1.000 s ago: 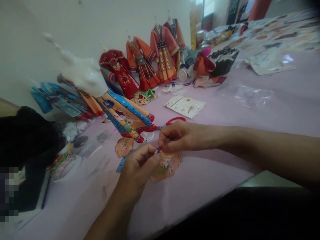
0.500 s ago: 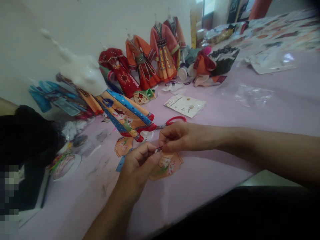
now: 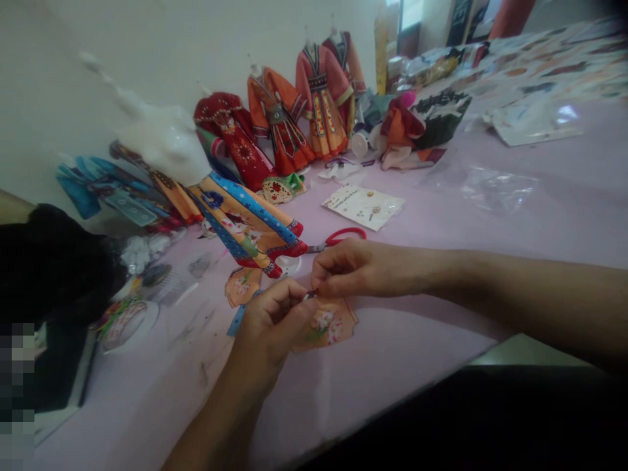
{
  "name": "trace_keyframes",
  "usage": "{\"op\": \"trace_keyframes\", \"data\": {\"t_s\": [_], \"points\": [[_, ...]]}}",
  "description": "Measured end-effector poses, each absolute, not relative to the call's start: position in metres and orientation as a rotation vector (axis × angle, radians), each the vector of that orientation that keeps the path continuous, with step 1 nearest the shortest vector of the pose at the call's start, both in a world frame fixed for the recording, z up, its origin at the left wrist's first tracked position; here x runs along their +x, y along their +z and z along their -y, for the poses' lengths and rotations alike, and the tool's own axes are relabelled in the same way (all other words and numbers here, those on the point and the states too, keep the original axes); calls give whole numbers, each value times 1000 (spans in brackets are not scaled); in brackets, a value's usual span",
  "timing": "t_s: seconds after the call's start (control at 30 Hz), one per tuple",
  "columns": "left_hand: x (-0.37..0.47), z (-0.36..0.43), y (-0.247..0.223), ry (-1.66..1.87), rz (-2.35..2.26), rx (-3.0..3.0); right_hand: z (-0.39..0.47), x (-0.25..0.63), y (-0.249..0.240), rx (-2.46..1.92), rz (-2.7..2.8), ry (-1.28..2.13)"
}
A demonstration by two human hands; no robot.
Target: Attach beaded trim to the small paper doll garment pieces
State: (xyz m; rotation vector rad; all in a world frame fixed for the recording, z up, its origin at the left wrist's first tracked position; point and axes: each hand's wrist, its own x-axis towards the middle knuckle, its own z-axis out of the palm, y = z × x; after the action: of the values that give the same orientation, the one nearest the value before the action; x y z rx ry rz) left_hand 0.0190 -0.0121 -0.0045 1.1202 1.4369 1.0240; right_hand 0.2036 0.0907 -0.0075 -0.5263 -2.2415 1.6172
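My left hand (image 3: 277,317) is closed in a pinch on the top edge of an orange floral fabric piece (image 3: 331,327), which hangs just above the table. Thumb and forefinger of my right hand (image 3: 350,265) are pressed together at that same edge, touching the left fingertips. Whatever the right fingers hold is too small and hidden to name. A bit of dark red and white shows between the two hands. Behind the right hand lie red-handled scissors (image 3: 346,233), partly covered. Another orange floral piece (image 3: 244,286) lies beyond the left hand.
A white mannequin torso (image 3: 167,140) wearing an orange and blue skirt (image 3: 255,222) leans close by on the left. Several small robes (image 3: 321,98) stand along the wall. A card of small trinkets (image 3: 364,205), a tape roll (image 3: 131,327) and a dark basket (image 3: 444,118) are on the pink table.
The fabric's lower edge has shifted very slightly. Both hands keep the same pinch in the same place.
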Motion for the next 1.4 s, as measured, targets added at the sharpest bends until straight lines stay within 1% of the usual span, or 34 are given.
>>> {"op": "trace_keyframes", "data": {"t_s": [0.17,0.4,0.67,0.9,1.13,1.4], "points": [[18,11,-6,1018,-1462,1142,-89,203,-7,-532,2226,1635],[25,12,-3,1051,-1510,1350,-88,201,-10,-543,2225,1600],[19,10,-3,1058,-1460,1042,-93,201,-13,-523,2072,1732],[16,10,-4,1087,-1449,1026,-91,204,-7,-647,1918,1814],[18,11,-2,1087,-1443,1042,-94,202,-17,-526,1950,1864],[19,10,-1,1109,-1439,1037,-94,203,-17,-531,1970,1861]]}}
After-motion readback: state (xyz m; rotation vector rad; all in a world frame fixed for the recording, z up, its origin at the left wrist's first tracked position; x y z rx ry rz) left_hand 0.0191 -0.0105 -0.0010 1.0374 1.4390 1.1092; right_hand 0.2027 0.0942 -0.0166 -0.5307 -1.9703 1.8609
